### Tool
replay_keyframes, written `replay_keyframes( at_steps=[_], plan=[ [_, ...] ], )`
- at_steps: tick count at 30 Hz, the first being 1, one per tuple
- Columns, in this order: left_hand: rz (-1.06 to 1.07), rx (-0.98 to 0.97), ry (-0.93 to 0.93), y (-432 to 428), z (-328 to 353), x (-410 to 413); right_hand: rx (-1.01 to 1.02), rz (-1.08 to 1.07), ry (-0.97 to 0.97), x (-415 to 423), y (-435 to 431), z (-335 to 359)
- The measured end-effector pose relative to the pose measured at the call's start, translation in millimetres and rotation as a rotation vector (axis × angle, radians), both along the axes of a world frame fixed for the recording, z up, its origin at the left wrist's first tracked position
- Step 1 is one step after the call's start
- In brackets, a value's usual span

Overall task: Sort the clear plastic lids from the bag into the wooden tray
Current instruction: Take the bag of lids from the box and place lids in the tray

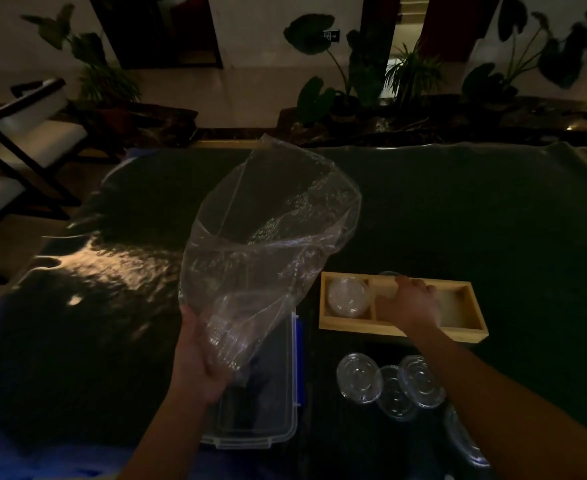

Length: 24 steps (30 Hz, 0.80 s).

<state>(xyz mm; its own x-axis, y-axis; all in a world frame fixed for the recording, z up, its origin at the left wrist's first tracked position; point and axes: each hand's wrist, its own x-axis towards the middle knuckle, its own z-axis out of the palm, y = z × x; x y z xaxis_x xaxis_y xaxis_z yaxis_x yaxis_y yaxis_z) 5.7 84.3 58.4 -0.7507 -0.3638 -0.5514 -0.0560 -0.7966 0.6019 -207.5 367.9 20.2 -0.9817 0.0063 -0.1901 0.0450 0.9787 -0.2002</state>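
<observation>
My left hand (200, 355) grips the lower end of a clear plastic bag (267, 237), which stands up open over the dark table. The wooden tray (402, 332) lies to the right with three compartments. A stack of clear lids (348, 296) fills its left compartment. My right hand (411, 303) is over the middle compartment and holds a clear lid (387, 285) at the tray's far wall. Three more clear lids (390, 382) lie on the table in front of the tray.
A clear plastic box with blue clips (271, 420) sits under my left hand. Another lid-like clear piece (461, 434) lies under my right forearm. Chairs (25, 133) stand at the left, potted plants (340, 81) behind the table.
</observation>
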Motion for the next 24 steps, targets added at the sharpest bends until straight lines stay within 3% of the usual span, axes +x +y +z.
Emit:
replay_keyframes(
  at_steps=[5,14,21,24],
  plan=[
    [-0.010,-0.007,-0.012,6,-3,-3,0.140,0.067,-0.074,0,13,-1],
    [-0.018,-0.028,0.005,19,1,-11,0.085,0.126,-0.048,6,17,-11],
    [-0.041,-0.022,-0.032,21,7,-14,-0.279,0.049,0.063,7,36,24],
    [-0.076,-0.017,0.000,19,14,-14,-0.599,0.027,0.236,14,36,85]
  ],
)
